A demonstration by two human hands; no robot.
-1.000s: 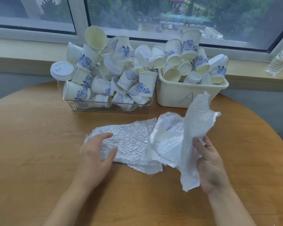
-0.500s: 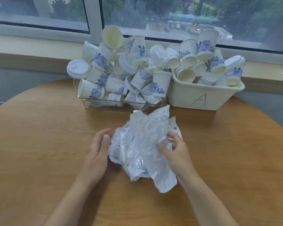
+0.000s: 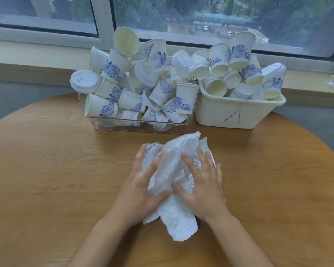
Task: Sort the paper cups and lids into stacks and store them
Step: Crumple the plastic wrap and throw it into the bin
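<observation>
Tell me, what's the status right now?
Left hand and right hand flat, pressing bubble wrap. Cups unsorted in both bins. Wrap occupies the work area.

I read one clear mark: handwritten "A" in black on front wall of the cream bin. Small print on the cups and on the plastic bag is too blurred to read.

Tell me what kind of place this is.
Probably an upper-floor office or break room: a round wooden table by a wide window overlooking a car park, with bins of paper cups.
</observation>
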